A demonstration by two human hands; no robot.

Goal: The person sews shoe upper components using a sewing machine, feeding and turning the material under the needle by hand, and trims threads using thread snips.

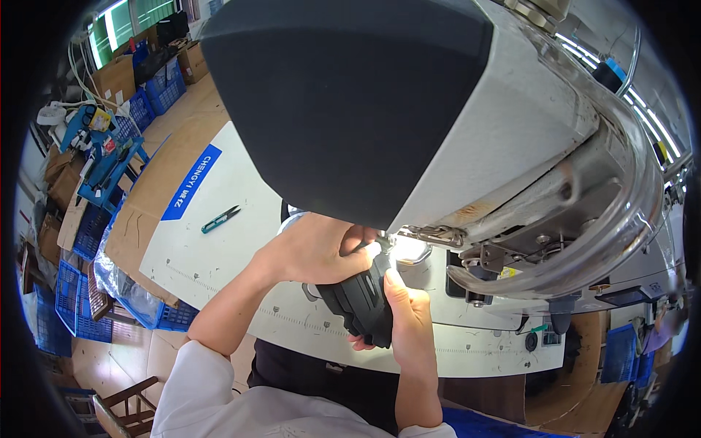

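Observation:
Under the head of a sewing machine [438, 124], both my hands hold a black, ridged, padded-looking piece [359, 301]; I cannot tell its exact kind. My left hand [314, 247] lies over its far left part, with fingers bent and the thumb close to the lit needle area. My right hand [409, 306] grips its right edge, thumb on top and pointing up toward the needle, fingertips showing below. The machine's dark cover hides part of the left fingers. Bright light washes out the spot where the piece meets the needle area.
Teal-handled thread snips [220, 219] lie on the white table [190, 255] to the left. A clear curved guard [628, 233] rings the machine's right side. Blue crates [73, 299] and a wooden stool [124, 409] stand on the floor at left. A cardboard box [584, 365] sits at lower right.

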